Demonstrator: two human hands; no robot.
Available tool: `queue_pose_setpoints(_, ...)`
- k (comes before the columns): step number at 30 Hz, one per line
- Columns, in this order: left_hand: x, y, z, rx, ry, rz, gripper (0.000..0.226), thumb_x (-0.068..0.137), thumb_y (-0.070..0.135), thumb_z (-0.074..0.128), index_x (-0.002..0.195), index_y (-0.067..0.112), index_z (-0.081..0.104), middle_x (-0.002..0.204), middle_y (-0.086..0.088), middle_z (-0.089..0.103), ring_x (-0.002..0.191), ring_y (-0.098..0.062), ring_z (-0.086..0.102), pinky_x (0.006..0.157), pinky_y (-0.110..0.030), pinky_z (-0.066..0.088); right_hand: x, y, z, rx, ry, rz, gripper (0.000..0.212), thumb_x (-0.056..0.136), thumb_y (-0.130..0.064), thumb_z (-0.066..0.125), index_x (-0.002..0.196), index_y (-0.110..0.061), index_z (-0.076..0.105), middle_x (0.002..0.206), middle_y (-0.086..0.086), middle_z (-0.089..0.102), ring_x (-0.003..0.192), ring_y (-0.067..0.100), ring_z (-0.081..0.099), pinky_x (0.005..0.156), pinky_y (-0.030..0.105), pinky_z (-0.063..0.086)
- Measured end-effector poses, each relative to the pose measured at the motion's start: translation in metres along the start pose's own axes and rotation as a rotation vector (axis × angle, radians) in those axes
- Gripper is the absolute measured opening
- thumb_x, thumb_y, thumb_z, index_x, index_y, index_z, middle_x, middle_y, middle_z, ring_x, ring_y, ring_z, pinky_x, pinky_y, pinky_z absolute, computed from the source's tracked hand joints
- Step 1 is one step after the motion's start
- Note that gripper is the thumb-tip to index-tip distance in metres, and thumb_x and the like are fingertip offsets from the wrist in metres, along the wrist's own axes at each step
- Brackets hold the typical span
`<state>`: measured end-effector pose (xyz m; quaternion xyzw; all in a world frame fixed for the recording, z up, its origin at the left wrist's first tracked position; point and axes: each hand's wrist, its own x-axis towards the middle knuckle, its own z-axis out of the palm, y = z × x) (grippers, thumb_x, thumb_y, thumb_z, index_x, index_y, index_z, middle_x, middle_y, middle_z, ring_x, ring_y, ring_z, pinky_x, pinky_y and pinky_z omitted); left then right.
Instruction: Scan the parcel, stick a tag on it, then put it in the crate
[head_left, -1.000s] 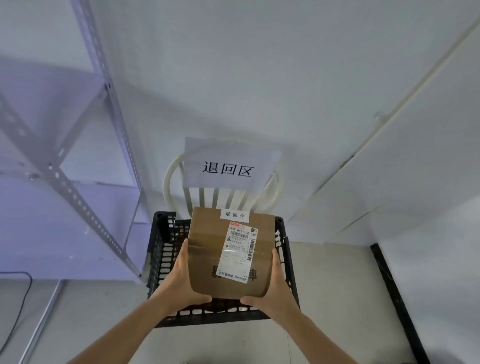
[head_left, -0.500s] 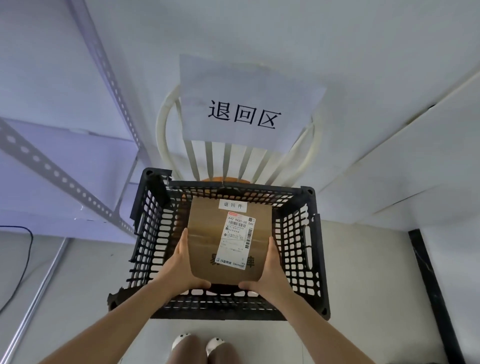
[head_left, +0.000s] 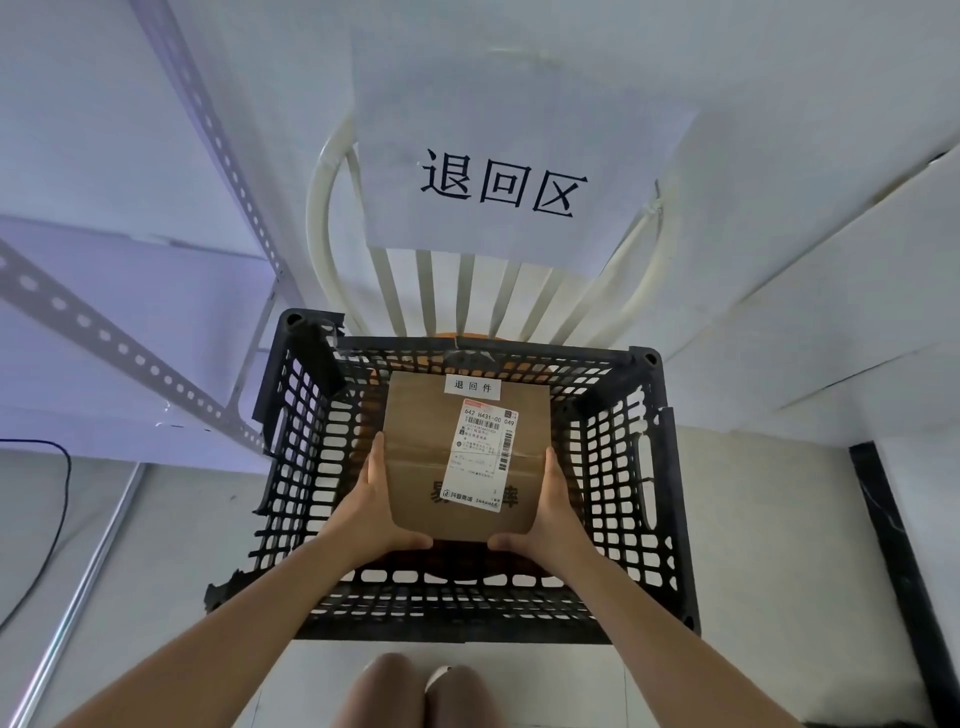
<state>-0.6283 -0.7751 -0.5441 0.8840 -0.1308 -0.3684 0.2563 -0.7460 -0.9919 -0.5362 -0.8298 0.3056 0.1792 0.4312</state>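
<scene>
1. Far left, a black cable (head_left: 61, 499) curves over the pale floor (head_left: 171, 525), beside a perforated metal shelf frame (head_left: 130, 353) whose upright leans against the white wall (head_left: 260, 104).
2. My left hand (head_left: 371, 512) grips the parcel's left side, palm flat to the cardboard, fingers curled under its near corner.
3. The parcel (head_left: 426, 457) is a brown cardboard box with a taped seam across the top. It sits inside the crate (head_left: 670, 519), below the rim, nearer the far wall than the near one; I cannot tell whether it touches the bottom.
4. A small white tag (head_left: 472, 386) is stuck at the parcel's far edge, and a printed shipping label (head_left: 483, 452) runs down its right half.
5. The crate is black plastic lattice, square, with open room on all four sides of the parcel.
6. My right hand (head_left: 553, 519) clamps the parcel's right side the same way.
7. Behind the crate stands a white slatted chair back (head_left: 467, 296) with a paper sign (head_left: 519, 171) hung on it.
8. At right, white panels (head_left: 831, 312) meet the floor, and a black strip (head_left: 904, 571) runs along it.
</scene>
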Motion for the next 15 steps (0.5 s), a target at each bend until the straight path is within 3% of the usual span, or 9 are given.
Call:
queue_pose_setpoints(5,-0.002,0.004,-0.004,0.009,-0.016,-0.002,0.162,0.050,0.048,0.091,0.147,0.026,-0.037,0.164,-0.006,0.009,0.135,-0.023,0.044,0.106,-0.037,0.045,-0.001,-0.005,-0.002,-0.078,0.004,-0.023,0.151,0.057,-0.034,0.094,0.152,-0.019,-0.022,0.164,0.001,-0.009,0.151,0.018,0.005,0.121,0.038,0.014)
queue_pose_setpoints(8,-0.013,0.014,-0.011,0.003,-0.004,-0.018,0.157,0.052,0.047,0.091,0.152,0.020,-0.028,0.164,-0.005,0.010,0.141,-0.023,0.037,0.110,-0.038,0.040,-0.013,-0.014,-0.007,-0.236,0.058,-0.035,0.142,0.066,-0.047,0.085,0.152,-0.014,-0.023,0.163,0.006,-0.020,0.152,0.022,-0.007,0.124,0.044,0.009)
queue_pose_setpoints(11,-0.038,0.028,-0.028,0.032,-0.015,-0.013,0.132,0.065,0.049,0.084,0.158,0.016,-0.003,0.163,-0.003,0.017,0.141,-0.022,0.037,0.112,-0.041,0.040,-0.036,-0.034,-0.019,-0.327,0.067,-0.020,0.121,0.081,-0.057,0.068,0.154,-0.014,-0.018,0.164,0.005,-0.020,0.152,0.023,-0.009,0.124,0.048,0.010)
queue_pose_setpoints(15,-0.083,0.064,-0.065,0.166,-0.005,0.069,0.087,0.086,0.050,0.064,0.156,0.017,0.022,0.162,-0.002,0.025,0.142,-0.021,0.036,0.113,-0.040,0.037,-0.071,-0.080,-0.045,-0.468,0.013,-0.083,0.084,0.096,-0.055,0.042,0.158,-0.017,0.000,0.166,0.002,-0.004,0.153,0.025,-0.005,0.122,0.050,0.006)
